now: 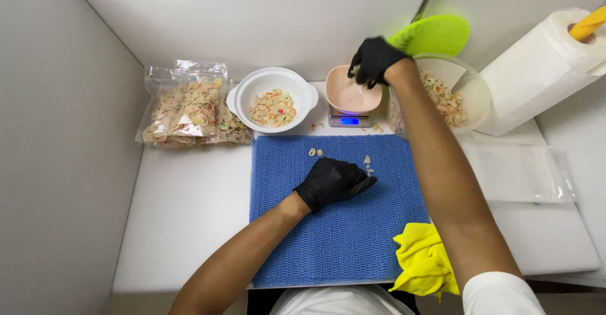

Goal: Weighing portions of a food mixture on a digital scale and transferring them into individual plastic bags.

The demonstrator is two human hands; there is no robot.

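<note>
Pink bowl [351,94] on the scale [348,120]: my right hand [375,59] is pinching chips in, cautiously; my left hand [333,182] is resting loosely curled, holding nothing visible, on the blue mat [341,239].

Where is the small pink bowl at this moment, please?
In the head view, the small pink bowl sits on a small digital scale at the table's far edge, between the white two-handled bowl and the clear container, under the black-gloved right hand.
</note>
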